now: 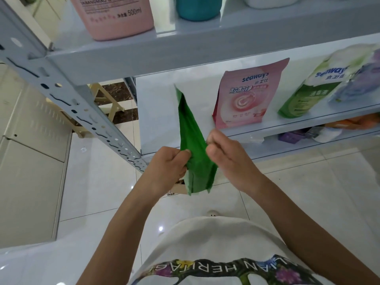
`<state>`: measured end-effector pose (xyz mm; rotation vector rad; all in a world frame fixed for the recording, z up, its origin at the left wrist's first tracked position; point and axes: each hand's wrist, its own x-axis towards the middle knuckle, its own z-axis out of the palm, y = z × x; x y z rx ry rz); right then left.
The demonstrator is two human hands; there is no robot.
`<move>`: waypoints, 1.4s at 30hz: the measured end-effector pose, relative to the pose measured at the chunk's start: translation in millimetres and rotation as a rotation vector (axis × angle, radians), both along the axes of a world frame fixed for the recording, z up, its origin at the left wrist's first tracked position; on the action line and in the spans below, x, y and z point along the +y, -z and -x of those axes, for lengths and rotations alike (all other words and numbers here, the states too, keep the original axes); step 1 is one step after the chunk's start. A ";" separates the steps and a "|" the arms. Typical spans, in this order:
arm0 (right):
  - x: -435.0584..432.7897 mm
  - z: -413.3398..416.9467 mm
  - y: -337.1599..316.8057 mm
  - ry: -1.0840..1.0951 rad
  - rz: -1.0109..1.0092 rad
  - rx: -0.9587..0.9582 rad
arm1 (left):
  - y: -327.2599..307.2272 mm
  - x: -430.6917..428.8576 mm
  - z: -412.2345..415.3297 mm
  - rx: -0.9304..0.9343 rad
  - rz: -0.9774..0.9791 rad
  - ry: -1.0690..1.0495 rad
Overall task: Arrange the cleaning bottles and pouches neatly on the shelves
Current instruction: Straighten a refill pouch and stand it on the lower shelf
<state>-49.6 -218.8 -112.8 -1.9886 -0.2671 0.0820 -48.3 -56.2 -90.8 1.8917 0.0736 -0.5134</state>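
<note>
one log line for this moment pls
left hand, right hand: grip green pouch | green pouch: not shelved | shelf: pink pouch upright

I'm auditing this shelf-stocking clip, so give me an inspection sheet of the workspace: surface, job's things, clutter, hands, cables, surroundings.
Surface: grey metal rack with an upper shelf and a middle shelf in view.
Job's things: green pouch held in front of the middle shelf; pink pouch standing on it; green-and-white pouch leaning further right; pink bottle and teal bottle on the upper shelf.
Clutter: something like brown cardboard on the floor, mostly hidden behind the hands.
Hands: left hand and right hand both pinch the green pouch.
Cables: nothing seen.
Surroundings: glossy tiled floor; cream stool beyond the rack.
</note>
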 end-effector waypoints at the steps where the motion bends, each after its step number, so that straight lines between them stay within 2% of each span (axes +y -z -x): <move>1: -0.3 1.8 4.5 -0.006 0.164 -0.105 | -3.0 0.4 -1.5 0.017 0.020 -0.009; 3: 0.9 3.2 11.4 0.024 0.358 -0.255 | -8.6 1.5 -4.1 0.048 0.044 -0.029; 7: 8.0 1.7 15.6 0.038 0.187 -0.344 | -15.3 2.2 -7.8 0.096 0.057 -0.057; 11: 12.5 -1.6 11.5 0.124 -0.038 -0.205 | -16.5 0.0 -6.3 -0.093 0.138 -0.010; 12: 12.2 -2.3 8.9 0.154 -0.092 -0.159 | -12.6 0.5 -5.2 -0.174 0.078 0.039; 14: 10.8 -3.6 4.7 0.191 -0.182 -0.088 | 0.6 4.7 -2.4 -0.338 -0.190 0.182; 16: 9.5 -5.1 -1.5 0.229 -0.285 -0.024 | 13.0 10.2 1.4 -0.385 -0.381 0.308; 18: 8.8 -10.1 -5.7 0.263 -0.408 0.052 | 18.2 15.1 6.0 -0.356 -0.394 0.368; 22: 11.0 -21.4 -12.6 0.268 -0.496 0.168 | 10.6 11.1 9.5 -0.503 -0.383 0.404; 24: 12.2 -24.2 -18.7 0.303 -0.536 0.226 | 7.8 9.3 6.9 -0.511 -0.311 0.392; 27: 10.2 -27.4 -23.9 0.308 -0.424 0.218 | 10.1 8.9 3.2 -0.436 -0.164 0.298; 32: 9.7 -11.2 -11.7 0.126 0.153 0.062 | 10.3 7.9 -1.5 -0.218 0.016 0.122; 34: 8.5 -4.7 -8.3 0.106 0.166 0.042 | 11.8 10.6 -3.4 -0.149 0.029 0.129; 36: 6.4 -2.9 -7.9 0.081 0.035 0.134 | 12.3 12.1 -4.0 -0.100 0.040 0.144; 40: 5.2 -6.9 -7.6 0.127 -0.491 0.393 | 4.1 10.2 -7.8 -0.083 0.090 0.145; 42: 6.7 -9.4 -7.7 0.176 -0.603 0.428 | -2.3 9.5 -9.6 -0.120 0.064 0.154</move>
